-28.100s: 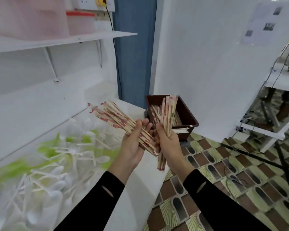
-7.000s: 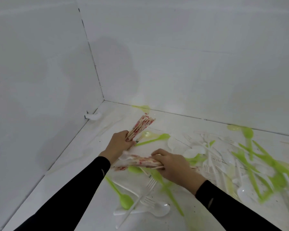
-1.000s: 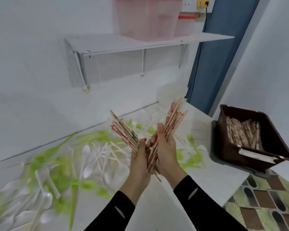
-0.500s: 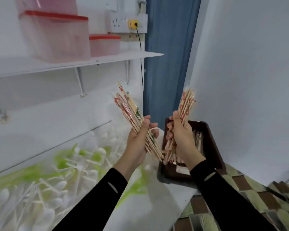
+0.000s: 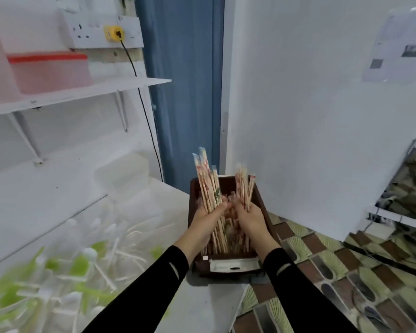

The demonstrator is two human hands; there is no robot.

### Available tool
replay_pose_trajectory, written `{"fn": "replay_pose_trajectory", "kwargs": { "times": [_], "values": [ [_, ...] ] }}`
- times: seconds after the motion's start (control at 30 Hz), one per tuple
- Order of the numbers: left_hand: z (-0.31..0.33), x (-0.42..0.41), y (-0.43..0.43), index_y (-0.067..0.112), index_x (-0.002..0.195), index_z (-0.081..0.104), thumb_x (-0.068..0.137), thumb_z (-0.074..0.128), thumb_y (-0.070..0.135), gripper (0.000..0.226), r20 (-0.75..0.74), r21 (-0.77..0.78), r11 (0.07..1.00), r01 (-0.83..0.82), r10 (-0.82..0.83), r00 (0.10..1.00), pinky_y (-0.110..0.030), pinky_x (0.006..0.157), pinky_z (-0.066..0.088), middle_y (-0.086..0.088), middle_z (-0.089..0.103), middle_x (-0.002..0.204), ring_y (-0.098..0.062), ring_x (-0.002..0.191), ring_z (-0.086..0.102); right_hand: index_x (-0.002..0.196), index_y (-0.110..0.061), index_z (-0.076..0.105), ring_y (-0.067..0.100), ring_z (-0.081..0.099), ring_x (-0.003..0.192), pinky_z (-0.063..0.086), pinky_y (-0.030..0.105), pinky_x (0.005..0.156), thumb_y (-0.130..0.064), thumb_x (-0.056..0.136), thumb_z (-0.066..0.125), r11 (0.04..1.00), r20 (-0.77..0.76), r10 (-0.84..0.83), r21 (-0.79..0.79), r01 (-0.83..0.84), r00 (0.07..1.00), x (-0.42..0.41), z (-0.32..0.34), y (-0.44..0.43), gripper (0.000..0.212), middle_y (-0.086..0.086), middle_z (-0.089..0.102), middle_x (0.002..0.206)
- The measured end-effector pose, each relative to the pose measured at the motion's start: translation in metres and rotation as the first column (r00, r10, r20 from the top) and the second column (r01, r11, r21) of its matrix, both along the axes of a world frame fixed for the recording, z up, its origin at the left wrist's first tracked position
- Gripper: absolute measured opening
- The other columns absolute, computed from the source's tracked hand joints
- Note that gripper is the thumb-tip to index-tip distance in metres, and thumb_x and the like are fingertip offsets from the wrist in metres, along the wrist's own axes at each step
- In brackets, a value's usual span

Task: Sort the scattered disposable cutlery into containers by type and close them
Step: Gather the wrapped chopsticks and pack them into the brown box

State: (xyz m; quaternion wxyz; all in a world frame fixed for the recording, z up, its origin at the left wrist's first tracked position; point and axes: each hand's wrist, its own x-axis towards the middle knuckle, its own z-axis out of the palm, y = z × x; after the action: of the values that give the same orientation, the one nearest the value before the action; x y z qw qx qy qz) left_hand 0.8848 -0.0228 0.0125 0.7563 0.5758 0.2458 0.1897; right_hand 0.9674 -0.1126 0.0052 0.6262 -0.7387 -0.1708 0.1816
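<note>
— White counter, blue door behind. Hands?
— Left hand curled round left bundle of chopsticks, right hand round right bundle; both upright over brown box at counter's end. Cutlery strewn left.

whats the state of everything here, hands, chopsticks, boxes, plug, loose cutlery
left hand: grips the left chopstick bundle
right hand: grips the right chopstick bundle
both bundles: wrapped, held upright over the brown box
brown box: open, chopsticks inside
red-lidded container: lid on, on the shelf
yellow plug: plugged in
plastic cutlery: scattered on the counter, blurred
</note>
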Motion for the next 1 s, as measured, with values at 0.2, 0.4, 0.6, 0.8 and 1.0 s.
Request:
{"fn": "replay_pose_trajectory", "kwargs": {
  "times": [0.2,0.4,0.6,0.8,1.0],
  "values": [
    [-0.019,0.011,0.006,0.016,0.125,0.061,0.094,0.062,0.017,0.031,-0.287,0.331,0.924,0.193,-0.096,0.953,-0.028,0.100,0.045,-0.004,0.065,0.118,-0.019,0.115,0.059,0.115,-0.007,0.059,0.022,0.062,0.095,0.042,0.026,0.074,-0.030,0.097,0.054,0.973,0.063,-0.087,-0.207,0.098,0.994,0.014,-0.010,0.010,0.030,0.007,0.066,0.105],
    [-0.026,0.016,0.004,0.014,0.143,0.035,0.085,0.065,0.006,0.066,-0.308,0.470,0.871,0.140,0.014,0.951,-0.029,0.103,0.042,0.001,0.054,0.122,-0.018,0.117,0.055,0.144,-0.008,0.037,0.025,0.058,0.117,0.039,0.020,0.085,-0.022,0.094,0.061,0.958,0.116,0.002,-0.284,0.032,0.993,0.009,-0.009,0.006,0.057,0.011,0.060,0.129],
    [-0.026,0.017,0.005,0.022,0.149,0.033,0.077,0.067,-0.006,0.084,-0.334,0.619,0.771,0.151,0.084,0.939,-0.030,0.118,0.021,-0.009,0.025,0.156,-0.023,0.146,0.023,0.141,-0.017,0.040,0.025,0.062,0.108,0.046,0.028,0.081,-0.031,0.093,0.062,0.933,0.270,0.021,-0.352,0.079,0.963,0.005,-0.009,0.003,0.054,0.009,0.065,0.120],
    [-0.018,0.009,0.000,0.022,0.144,0.040,0.086,0.057,-0.005,0.066,-0.501,0.587,0.757,0.288,0.060,0.863,-0.030,0.119,0.007,-0.002,-0.006,0.163,-0.023,0.150,-0.003,0.128,-0.018,0.054,0.030,0.057,0.107,0.051,0.038,0.080,-0.024,0.093,0.057,0.824,0.434,0.150,-0.551,0.130,0.888,0.002,-0.013,0.006,0.035,0.009,0.059,0.123],
    [-0.020,0.013,-0.002,0.022,0.143,0.043,0.096,0.051,0.016,0.048,-0.485,0.636,0.730,0.248,0.129,0.865,-0.037,0.120,0.004,-0.002,-0.005,0.164,-0.026,0.150,-0.008,0.126,-0.011,0.054,0.029,0.054,0.085,0.039,0.031,0.070,-0.011,0.095,0.049,0.821,0.372,0.059,-0.546,0.167,0.927,0.004,-0.013,0.005,0.032,0.013,0.047,0.126]
  ]
}}
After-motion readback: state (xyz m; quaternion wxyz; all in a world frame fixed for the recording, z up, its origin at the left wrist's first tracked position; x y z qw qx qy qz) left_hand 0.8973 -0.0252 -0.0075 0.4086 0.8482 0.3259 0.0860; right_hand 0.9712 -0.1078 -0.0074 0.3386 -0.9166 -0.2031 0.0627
